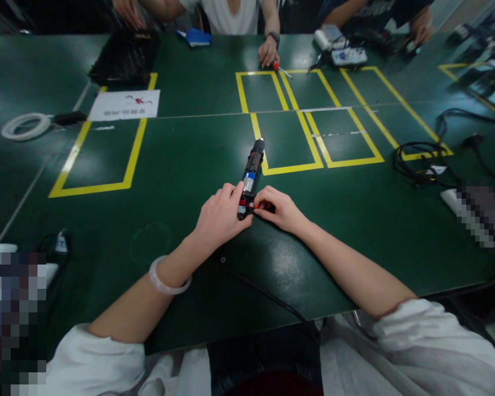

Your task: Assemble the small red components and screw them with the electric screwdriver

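Hands meet at the middle of the frame over a slim cylindrical tool (251, 179) that lies flat on the desk (181, 165), a smooth dark green surface with a dull sheen, marked with rectangles of yellow tape (136, 151). The tool is mostly black, with a pale blue and silver band near its middle, a whitish tip pointing toward the top of the frame, and small red and black parts at the near end. The left hand (219, 215), a pale smooth bangle on its wrist, has its fingers closed around that near end from the left; the right hand (281, 209) pinches the red and black parts from the right, fingers together on them. A thin black cable (268, 297) runs from below the hands toward the lower edge. At upper left lie a coil of white tubing (25, 126) and a white printed sheet (124, 104); a tangle of black cable (418, 159) sits at right. Another person's hand (268, 52) rests at the top centre.
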{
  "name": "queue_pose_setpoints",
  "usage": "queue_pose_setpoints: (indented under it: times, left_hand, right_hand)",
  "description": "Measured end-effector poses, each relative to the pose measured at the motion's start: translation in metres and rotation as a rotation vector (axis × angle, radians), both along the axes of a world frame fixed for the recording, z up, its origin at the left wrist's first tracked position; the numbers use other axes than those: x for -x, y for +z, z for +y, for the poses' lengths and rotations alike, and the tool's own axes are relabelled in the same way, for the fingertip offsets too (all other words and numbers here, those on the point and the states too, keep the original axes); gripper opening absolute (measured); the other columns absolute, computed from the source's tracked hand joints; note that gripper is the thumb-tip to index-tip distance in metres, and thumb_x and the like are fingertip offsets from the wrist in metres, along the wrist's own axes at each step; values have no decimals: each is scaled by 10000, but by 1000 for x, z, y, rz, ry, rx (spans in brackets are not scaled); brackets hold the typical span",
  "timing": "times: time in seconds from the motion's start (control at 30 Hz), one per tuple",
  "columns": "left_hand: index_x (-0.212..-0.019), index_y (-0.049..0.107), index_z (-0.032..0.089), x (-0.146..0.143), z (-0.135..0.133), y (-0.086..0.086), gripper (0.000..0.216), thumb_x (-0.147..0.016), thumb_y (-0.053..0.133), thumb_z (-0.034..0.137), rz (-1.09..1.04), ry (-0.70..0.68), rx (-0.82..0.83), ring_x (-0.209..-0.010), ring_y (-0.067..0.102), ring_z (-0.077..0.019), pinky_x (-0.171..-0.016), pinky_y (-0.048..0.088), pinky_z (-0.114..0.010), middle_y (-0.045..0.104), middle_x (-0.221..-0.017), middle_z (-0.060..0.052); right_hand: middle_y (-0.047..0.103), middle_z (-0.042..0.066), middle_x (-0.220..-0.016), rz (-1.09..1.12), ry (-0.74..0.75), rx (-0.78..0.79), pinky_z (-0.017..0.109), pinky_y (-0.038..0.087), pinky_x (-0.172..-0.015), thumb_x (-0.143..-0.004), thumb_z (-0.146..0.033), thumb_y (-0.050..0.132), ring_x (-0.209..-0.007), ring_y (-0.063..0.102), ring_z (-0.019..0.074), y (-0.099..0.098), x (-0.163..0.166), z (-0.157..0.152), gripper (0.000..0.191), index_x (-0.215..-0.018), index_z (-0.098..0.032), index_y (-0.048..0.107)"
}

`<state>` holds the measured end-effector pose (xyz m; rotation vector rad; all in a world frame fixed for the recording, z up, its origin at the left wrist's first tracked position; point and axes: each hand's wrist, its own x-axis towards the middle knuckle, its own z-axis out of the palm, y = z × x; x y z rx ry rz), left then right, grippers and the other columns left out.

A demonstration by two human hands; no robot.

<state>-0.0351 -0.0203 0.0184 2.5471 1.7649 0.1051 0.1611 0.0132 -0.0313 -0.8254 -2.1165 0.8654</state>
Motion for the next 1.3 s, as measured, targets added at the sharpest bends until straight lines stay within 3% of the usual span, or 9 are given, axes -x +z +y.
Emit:
queue_pose_setpoints:
  times: [0.37, 0.7, 0.93, 1.13, 1.3]
  left_hand:
    - [-1464, 404, 112, -1, -1, 0, 671, -896, 552, 436, 11, 10, 8, -1054, 595, -297, -835, 503, -375, 557, -1200, -154]
    - [-1484, 394, 140, -5, -3, -7, 698, -926, 527, 537, -13, 67, -32, -1110, 563, -326, -874, 481, -417, 550, -1289, -186]
    - [-1545, 331, 190, 1, 1, -2, 678, -949, 514, 459, 61, 33, -30, -1079, 557, -325, -855, 480, -406, 533, -1259, -169]
    - [-1564, 281, 185, 23, 13, 8, 691, -961, 482, 457, 186, 89, 22, -1104, 552, -365, -902, 478, -449, 514, -1285, -209]
    - [-1561, 271, 178, 68, 32, 14, 696, -968, 420, 511, 225, 223, 99, -1138, 550, -417, -864, 499, -499, 484, -1338, -250]
  right_hand:
    - [644, 67, -973, 24, -11, -50, 291, 533, -747, -919, -178, 631, -849, 631, 162, -1, -2, -1, 94, -989, -184, 694]
    - [706, 25, -867, 30, -86, -33, 283, 518, -716, -911, -179, 578, -747, 628, 147, 4, -4, -2, 105, -940, -200, 677]
    - [660, 61, -1015, 63, -53, 9, 289, 514, -708, -897, -145, 560, -787, 614, 148, 2, -3, -2, 229, -1112, -195, 623]
    - [662, 45, -991, 47, -48, 52, 278, 507, -706, -895, -144, 566, -768, 602, 135, -1, -3, -1, 219, -1100, -201, 621]
    - [660, 50, -997, 50, -47, 61, 280, 506, -704, -900, -153, 563, -771, 603, 135, -1, -5, 0, 206, -1091, -195, 628]
